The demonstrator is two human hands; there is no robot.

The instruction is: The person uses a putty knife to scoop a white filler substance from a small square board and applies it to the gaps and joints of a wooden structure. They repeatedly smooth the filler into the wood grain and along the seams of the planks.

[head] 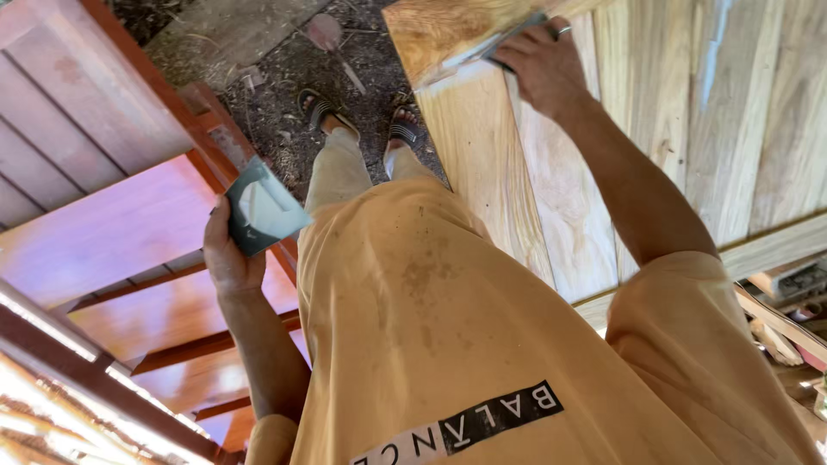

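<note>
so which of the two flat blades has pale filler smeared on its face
The square blade in the left hand, held away from the work. The other blade, under the right hand, is pressed edge-on against the pale wood panel, so its face is hidden.

Reddish varnished wood frame (pixel 103 232) at left, slats and rails glossy, catching bright glare along lower edge. Dirt ground (pixel 284 95) at top centre, littered with wood scraps and debris. Grey concrete slab (pixel 224 30) beside it. Striped black sandals (pixel 323 110) on feet, standing on dirt. Beige trousers (pixel 338 168) above them. Mustard-yellow T-shirt (pixel 448 327), stained mid-chest, black-and-white printed strip near hem. Loose lumber offcuts (pixel 780 331) stacked at far right edge.
</note>
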